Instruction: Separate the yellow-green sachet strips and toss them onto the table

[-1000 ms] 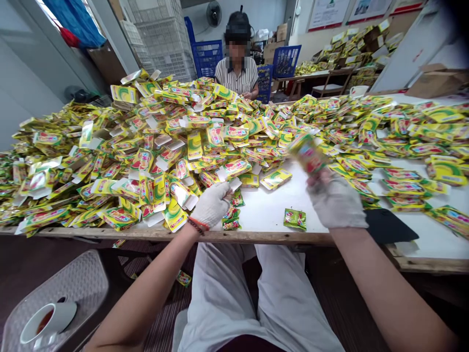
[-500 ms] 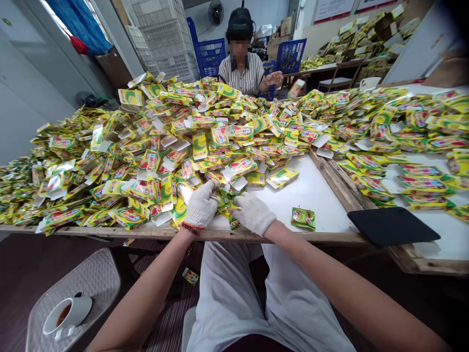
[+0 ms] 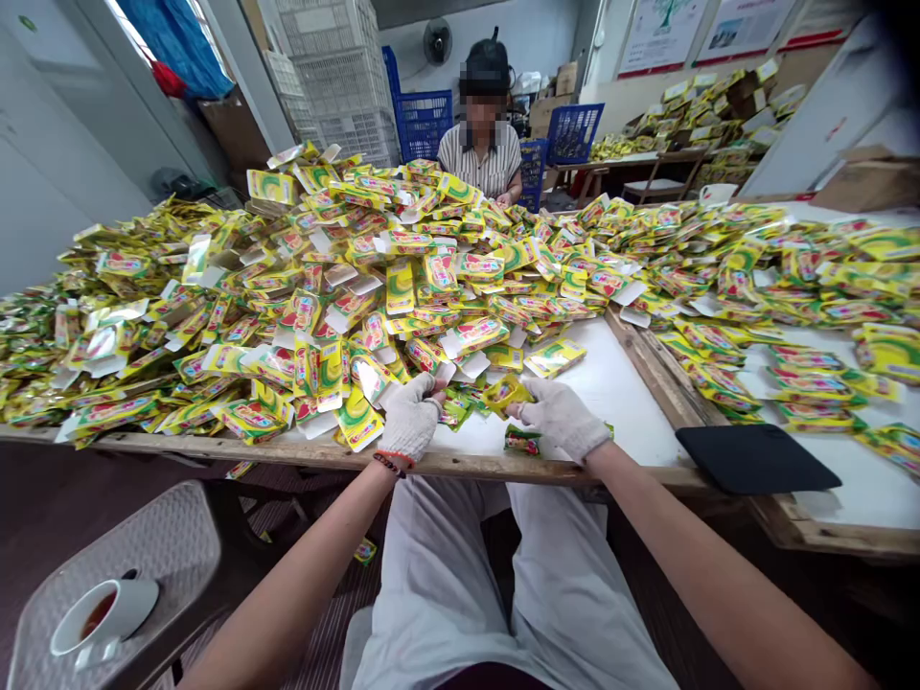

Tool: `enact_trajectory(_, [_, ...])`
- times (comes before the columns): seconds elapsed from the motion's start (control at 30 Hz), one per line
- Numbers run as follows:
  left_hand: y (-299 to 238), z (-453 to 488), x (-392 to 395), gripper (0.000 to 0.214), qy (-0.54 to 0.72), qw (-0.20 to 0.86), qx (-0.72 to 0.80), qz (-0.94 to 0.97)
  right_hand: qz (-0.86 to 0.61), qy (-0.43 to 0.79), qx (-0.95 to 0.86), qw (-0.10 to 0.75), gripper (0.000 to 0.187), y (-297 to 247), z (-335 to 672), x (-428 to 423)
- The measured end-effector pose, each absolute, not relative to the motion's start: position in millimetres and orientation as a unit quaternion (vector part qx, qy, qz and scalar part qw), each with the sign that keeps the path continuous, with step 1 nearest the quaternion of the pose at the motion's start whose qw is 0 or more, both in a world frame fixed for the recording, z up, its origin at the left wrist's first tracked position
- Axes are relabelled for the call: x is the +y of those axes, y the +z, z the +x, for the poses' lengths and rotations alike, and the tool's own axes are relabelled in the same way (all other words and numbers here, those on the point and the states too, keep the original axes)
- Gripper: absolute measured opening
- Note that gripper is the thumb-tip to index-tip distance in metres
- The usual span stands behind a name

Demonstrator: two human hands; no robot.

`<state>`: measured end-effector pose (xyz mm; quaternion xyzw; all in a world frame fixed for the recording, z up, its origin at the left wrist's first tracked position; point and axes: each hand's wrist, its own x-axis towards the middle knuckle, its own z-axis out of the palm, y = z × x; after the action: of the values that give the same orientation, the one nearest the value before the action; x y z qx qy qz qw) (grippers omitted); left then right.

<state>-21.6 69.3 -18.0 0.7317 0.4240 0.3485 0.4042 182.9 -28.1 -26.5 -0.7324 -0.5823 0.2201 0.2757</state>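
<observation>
I have the two white-gloved hands apart at the table's front edge, with a narrow gap between them. The right hand (image 3: 564, 417) has its thumb and fingertips closed on a small yellow packet (image 3: 505, 394), which sits in that gap just before the heap of yellow cartons (image 3: 345, 307). The left hand (image 3: 411, 419) has its fingers curled beside some green sachets (image 3: 458, 407); I cannot tell from here whether it grips one. Another sachet (image 3: 522, 441), darker green, lies on the white tabletop (image 3: 619, 383) just below the right fingertips. One carton (image 3: 556, 358) lies flat at the heap's edge, behind the right hand. To the right, past a wooden strip (image 3: 657, 372), I see a black mat (image 3: 758, 458) (its edge juts over the table's front). Across the heap sits a co-worker (image 3: 480, 153) in a striped shirt; at lower left, a white mug (image 3: 119, 616) holds a brown drink.
</observation>
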Motion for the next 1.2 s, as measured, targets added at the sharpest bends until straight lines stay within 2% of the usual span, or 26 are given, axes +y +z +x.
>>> enact_trajectory(0.1, [-23,-6,57,0.012,0.404,0.435,0.421,0.685,-0.639,0.363,-0.498,0.46,0.033,-30,168,-44])
enact_trajectory(0.2, [-32,11,42,0.016,0.46,0.535,0.389,0.592,-0.619,0.374,-0.448,0.526,0.029,-36,150,-47])
enact_trajectory(0.3, [-36,20,30,0.028,0.483,0.627,0.349,0.502,-0.647,0.333,-0.427,0.537,0.027,-39,147,-44])
enact_trajectory(0.43, [-33,17,23,0.032,0.369,0.727,0.3,0.495,-0.66,0.284,-0.453,0.527,0.028,-38,159,-43])
enact_trajectory(0.5, [-31,16,22,0.034,0.354,0.748,0.301,0.473,-0.666,0.271,-0.433,0.543,0.03,-37,164,-45])
enact_trajectory(0.6, [-31,18,22,0.036,0.393,0.744,0.314,0.439,-0.649,0.309,-0.377,0.584,0.034,-37,163,-50])
enact_trajectory(0.7, [-30,20,19,0.034,0.4,0.752,0.303,0.427,-0.626,0.345,-0.417,0.561,0.033,-36,160,-54])
enact_trajectory(0.9, [-26,16,13,0.04,0.375,0.789,0.288,0.392,-0.705,0.19,-0.495,0.472,0.031,-27,161,-57])
enact_trajectory(1.0, [-32,15,16,0.036,0.375,0.749,0.305,0.453,-0.713,0.168,-0.522,0.436,0.033,-29,163,-56])
enact_trajectory(1.1, [-40,18,18,0.035,0.395,0.695,0.328,0.503,-0.71,0.186,-0.485,0.477,0.029,-36,161,-55])
enact_trajectory(1.2, [-42,22,16,0.033,0.404,0.69,0.329,0.502,-0.665,0.253,-0.459,0.532,0.038,-42,156,-54])
